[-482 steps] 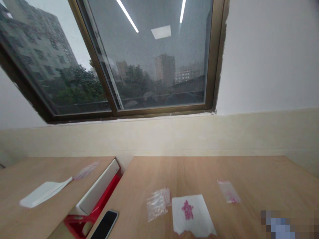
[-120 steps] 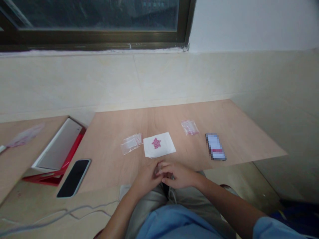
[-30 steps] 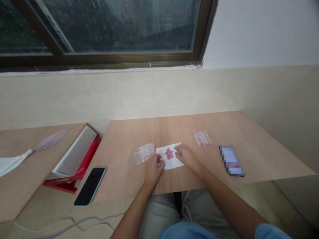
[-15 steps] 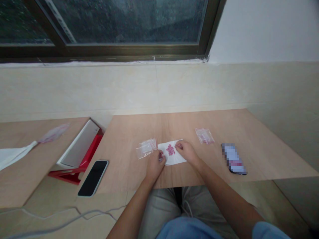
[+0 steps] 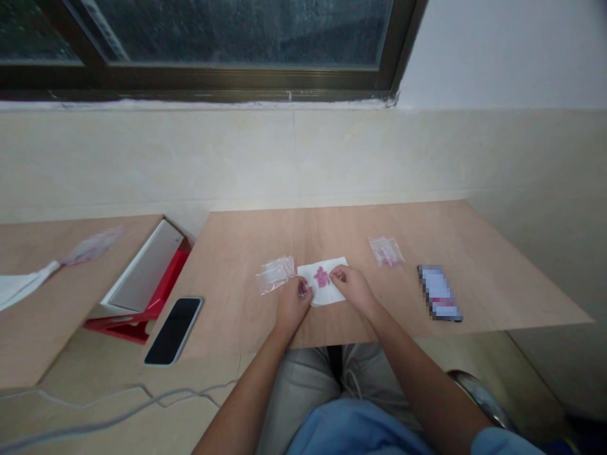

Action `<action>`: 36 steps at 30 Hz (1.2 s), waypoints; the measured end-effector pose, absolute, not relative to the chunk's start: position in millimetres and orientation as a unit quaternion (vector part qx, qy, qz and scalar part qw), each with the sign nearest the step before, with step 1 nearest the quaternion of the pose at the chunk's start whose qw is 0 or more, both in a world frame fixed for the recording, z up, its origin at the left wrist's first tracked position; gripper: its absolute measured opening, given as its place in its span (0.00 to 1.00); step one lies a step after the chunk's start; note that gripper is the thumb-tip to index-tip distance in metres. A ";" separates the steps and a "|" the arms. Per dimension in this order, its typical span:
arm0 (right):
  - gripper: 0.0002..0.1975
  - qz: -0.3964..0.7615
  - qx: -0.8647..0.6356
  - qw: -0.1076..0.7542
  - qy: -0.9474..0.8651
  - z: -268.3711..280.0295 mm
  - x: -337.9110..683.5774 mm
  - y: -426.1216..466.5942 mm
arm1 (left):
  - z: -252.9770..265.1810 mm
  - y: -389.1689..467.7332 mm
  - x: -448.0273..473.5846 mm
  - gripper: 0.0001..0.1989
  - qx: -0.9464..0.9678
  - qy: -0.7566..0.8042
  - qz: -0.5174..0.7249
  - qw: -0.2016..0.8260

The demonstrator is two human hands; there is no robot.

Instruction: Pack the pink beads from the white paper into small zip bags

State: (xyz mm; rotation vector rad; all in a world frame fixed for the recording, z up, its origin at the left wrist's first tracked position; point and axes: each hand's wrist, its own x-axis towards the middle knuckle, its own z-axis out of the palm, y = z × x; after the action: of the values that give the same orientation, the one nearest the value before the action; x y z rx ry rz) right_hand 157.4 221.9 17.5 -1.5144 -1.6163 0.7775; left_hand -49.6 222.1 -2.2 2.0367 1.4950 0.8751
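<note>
A small pile of pink bead-like pieces lies on a white sheet of paper near the middle of the table. At the sheet's left edge my left hand is closed, fingers curled round a small clear plastic bag that shows only in part. My right hand reaches over the sheet's right side. Its fingertips are pinched together beside the pile; whatever they hold is too small to make out. Clear zip bags lie just left of my left hand.
More small bags with pink contents rest at the back right. A phone with a blurred screen lies right, a dark-screened phone left. Beyond the table's left edge is a red and white box; a cable runs below.
The view has shifted slightly, so everything sits a little higher in the picture. My right fingertips have moved slightly closer to the pink pile. My left hand keeps its grip.
</note>
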 end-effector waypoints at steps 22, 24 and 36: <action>0.17 0.378 -0.615 0.454 -0.522 24.6 145.9 224.9 | -1.0 219.8 -47.8 0.07 0.763 0.537 0.295 0.206; 0.15 0.393 -0.573 0.424 -0.581 29.2 137.0 226.0 | -0.9 219.8 -47.8 0.07 0.763 0.535 0.298 0.207; 0.06 0.226 -0.636 0.285 -0.680 -0.4 160.0 214.9 | -0.9 217.8 -47.1 0.06 0.764 0.539 0.290 0.203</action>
State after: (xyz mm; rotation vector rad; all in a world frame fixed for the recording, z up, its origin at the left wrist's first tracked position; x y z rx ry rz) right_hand 160.0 214.9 -0.4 -1.7011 -1.8188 0.6043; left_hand -47.1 217.8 -0.9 2.1328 1.5044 0.8083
